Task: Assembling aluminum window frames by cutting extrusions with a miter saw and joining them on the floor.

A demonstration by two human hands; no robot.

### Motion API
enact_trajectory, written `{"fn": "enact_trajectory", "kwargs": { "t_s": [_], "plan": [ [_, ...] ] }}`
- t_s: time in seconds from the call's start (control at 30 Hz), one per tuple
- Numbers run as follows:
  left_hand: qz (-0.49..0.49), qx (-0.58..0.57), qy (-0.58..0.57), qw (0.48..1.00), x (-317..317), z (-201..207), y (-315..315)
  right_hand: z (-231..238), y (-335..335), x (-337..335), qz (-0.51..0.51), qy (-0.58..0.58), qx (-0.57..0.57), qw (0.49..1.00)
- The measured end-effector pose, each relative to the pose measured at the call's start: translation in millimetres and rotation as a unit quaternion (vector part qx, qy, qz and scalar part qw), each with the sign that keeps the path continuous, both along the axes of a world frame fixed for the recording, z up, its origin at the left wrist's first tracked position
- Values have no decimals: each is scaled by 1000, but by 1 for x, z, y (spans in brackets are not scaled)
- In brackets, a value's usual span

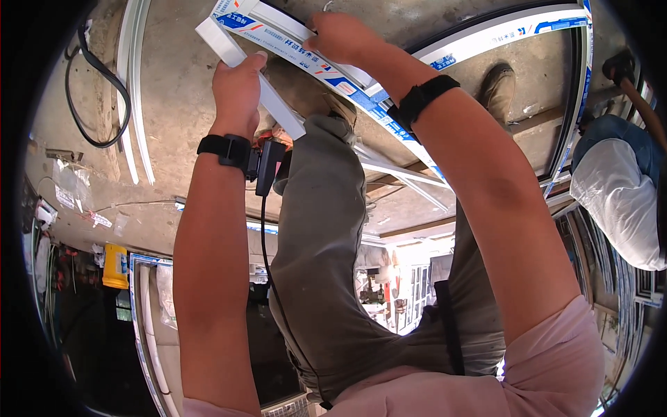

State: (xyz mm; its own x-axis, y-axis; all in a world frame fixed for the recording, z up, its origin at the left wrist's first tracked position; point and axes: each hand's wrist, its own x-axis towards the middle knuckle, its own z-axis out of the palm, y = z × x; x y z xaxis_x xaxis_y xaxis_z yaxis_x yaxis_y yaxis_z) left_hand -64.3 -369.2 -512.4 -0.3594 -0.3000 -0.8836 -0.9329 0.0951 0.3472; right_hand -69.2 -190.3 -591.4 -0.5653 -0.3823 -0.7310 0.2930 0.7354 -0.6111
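reaching forward, nearly straight-armed; grasping a white bar (278,111) in the left hand (238,90), beside the blue-and-white frame (288,47), long axis slanted from far left to near right, toward the trouser leg (319,208); touching the frame with the right hand (344,40), cannot tell whether gripping.

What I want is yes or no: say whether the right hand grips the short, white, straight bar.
No, the left hand grips that bar; the right hand is at the white frame with blue printed film.
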Motion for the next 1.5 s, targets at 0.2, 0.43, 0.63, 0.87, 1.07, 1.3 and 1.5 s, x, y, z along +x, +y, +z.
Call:
{"fn": "enact_trajectory", "kwargs": {
  "t_s": [0.2,0.43,0.63,0.87,1.07,1.3,1.5],
  "plan": [
    [69,14,56,996,3,-19,44,-12,11,6,-37,1,-25,999],
    [54,13,52,997,4,-22,37,4,6,-4,-2,-9,-13,1000],
    [35,19,41,998,5,-8,31,6,5,14,-20,21,18,999],
    [-84,-4,78,993,-7,17,-6,16,56,62,154,-59,37,986],
    [-93,27,67,993,-13,45,16,46,46,54,94,-47,102,989],
    [87,229,144,959,-48,117,92,176,75,-37,-184,-113,-245,945],
    [199,337,107,914,-89,145,172,242,140,-79,3,33,-17,999]
  ]
}}
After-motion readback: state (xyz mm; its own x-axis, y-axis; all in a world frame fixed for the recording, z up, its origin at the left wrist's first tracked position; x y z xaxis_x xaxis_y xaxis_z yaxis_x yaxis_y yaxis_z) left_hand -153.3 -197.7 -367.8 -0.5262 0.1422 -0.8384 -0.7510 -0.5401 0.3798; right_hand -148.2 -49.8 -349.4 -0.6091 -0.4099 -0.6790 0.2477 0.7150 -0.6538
